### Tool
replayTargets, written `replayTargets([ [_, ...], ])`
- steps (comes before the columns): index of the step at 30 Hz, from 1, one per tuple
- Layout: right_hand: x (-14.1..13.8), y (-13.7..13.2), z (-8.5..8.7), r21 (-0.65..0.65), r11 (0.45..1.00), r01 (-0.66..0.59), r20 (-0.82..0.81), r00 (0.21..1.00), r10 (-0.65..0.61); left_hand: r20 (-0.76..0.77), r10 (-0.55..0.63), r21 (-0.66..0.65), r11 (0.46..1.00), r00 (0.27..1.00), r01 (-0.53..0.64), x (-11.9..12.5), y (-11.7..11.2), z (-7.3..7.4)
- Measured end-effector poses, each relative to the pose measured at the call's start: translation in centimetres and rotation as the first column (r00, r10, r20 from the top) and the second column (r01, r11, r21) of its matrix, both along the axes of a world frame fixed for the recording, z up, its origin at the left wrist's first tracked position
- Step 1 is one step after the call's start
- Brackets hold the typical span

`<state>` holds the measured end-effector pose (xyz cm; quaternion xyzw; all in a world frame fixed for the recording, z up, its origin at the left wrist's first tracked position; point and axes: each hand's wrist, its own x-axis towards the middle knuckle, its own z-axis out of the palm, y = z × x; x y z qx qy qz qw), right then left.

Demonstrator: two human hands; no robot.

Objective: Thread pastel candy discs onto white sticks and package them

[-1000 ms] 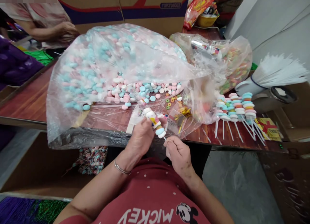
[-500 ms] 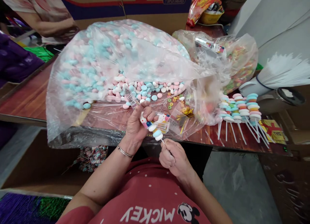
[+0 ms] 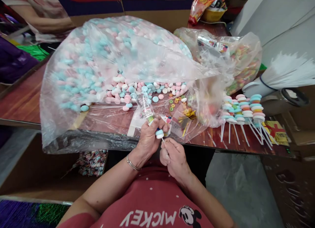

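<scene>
My left hand is closed around a candy skewer and the printed clear wrapper that covers its upper part. Blue and white candy discs show at the lower end of the skewer, below my left fingers. Just under them, my right hand pinches the white stick; most of the stick is hidden in the fist. Beyond my hands, loose pastel candies spill from a big clear bag. Near my left fingers lie gold ties and printed wrappers, partly covered.
Several candy skewers lie at the table's right, beside a mug full of white sticks and a dark lidded cup. Another candy bag sits behind. Lower left, a carton holds skewers. A person's arm shows far left.
My left hand has moved down and right, closer to my right hand, and its fingers now wrap the skewer. The wrapper's clear upper end now stands out above the fingers.
</scene>
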<state>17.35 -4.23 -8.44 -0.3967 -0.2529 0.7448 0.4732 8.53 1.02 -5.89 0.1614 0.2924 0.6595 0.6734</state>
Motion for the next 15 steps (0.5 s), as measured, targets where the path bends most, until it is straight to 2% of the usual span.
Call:
replayTargets([
  [2, 0.6, 0.4, 0.7, -0.055, 0.994, -0.096, -0.129, 0.988, 0.088, -0.003, -0.027, -0.003, 1.0, 1.0, 0.027, -0.7, 0.2, 0.0],
  [4, 1.3, 0.7, 1.2, -0.072, 0.975, -0.209, -0.217, 0.957, 0.19, -0.013, -0.006, -0.003, 1.0, 1.0, 0.006, -1.8, 0.8, 0.2],
  [7, 1.7, 0.8, 1.1, -0.071, 0.935, -0.347, -0.281, 0.907, 0.315, -0.012, 0.048, 0.025, 0.999, 0.999, -0.048, -3.3, 1.9, 0.8],
  [9, 1.5, 0.5, 0.6, -0.065, 0.928, -0.366, -0.265, 0.903, 0.338, -0.017, 0.02, 0.06, 0.998, 1.0, -0.019, -3.7, 2.3, 1.4],
  [11, 1.3, 0.2, 0.1, -0.019, 0.954, -0.298, -0.119, 0.948, 0.294, -0.03, -0.007, 0.085, 0.996, 1.0, 0.009, -3.8, 2.4, 1.9],
  [13, 1.3, -0.2, -0.3, 0.119, 0.967, -0.225, 0.188, 0.961, 0.201, -0.036, 0.019, 0.083, 0.996, 0.999, -0.016, -3.6, 2.5, 2.2],
  [14, 1.4, -0.4, -0.5, 0.213, 0.953, -0.216, 0.366, 0.922, 0.128, -0.035, 0.041, 0.074, 0.997, 0.999, -0.039, -3.4, 2.5, 2.3],
  [15, 1.5, -0.6, -0.6, 0.304, 0.924, -0.232, 0.526, 0.85, 0.04, -0.032, 0.066, 0.063, 0.996, 0.997, -0.064, -3.3, 2.5, 2.3],
])
